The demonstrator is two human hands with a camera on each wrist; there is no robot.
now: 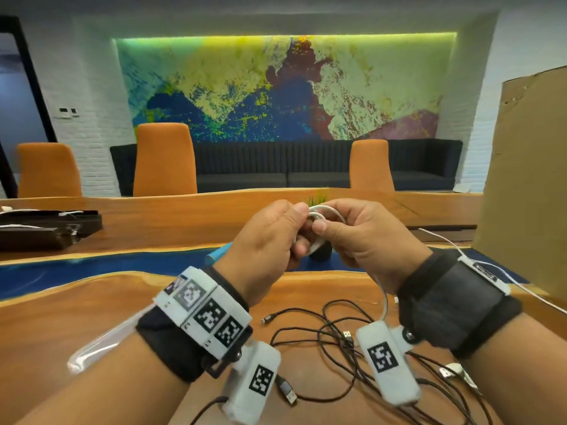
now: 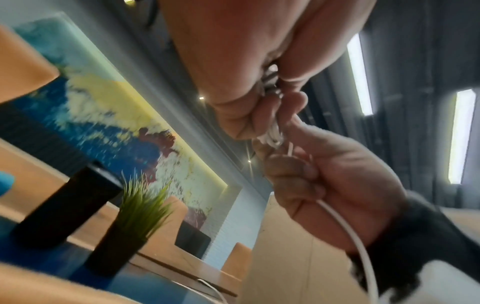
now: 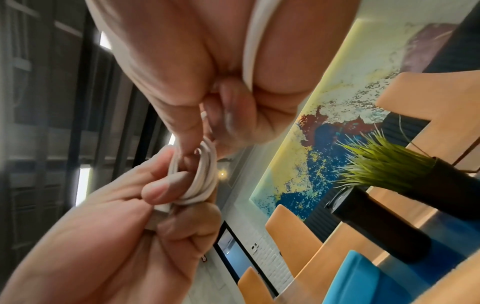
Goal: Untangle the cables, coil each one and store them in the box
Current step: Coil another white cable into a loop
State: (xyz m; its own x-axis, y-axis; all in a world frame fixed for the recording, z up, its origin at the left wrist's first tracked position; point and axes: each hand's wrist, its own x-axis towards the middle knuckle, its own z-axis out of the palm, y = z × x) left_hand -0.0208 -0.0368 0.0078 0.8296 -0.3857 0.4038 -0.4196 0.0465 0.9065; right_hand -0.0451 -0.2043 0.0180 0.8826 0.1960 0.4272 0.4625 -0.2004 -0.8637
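Both hands are raised over the wooden table (image 1: 92,326) and hold a small white cable coil (image 1: 320,214) between them. My left hand (image 1: 299,237) grips the coil's loops (image 3: 205,181) with curled fingers and thumb. My right hand (image 1: 322,227) pinches the coil from the other side, and the cable's loose tail (image 1: 385,302) hangs down from it toward the table. In the left wrist view the coil (image 2: 271,136) is mostly hidden between the fingers. A tangle of black cables (image 1: 337,342) lies on the table under my wrists. A tall cardboard box (image 1: 527,179) stands at the right.
A black pot with green grass (image 2: 130,226) and a black cylinder (image 2: 64,207) stand just beyond the hands. A blue object (image 1: 217,253) lies beside them. Dark trays (image 1: 46,225) sit at far left. A white plug (image 1: 454,371) lies at right. Orange chairs (image 1: 165,161) line the far side.
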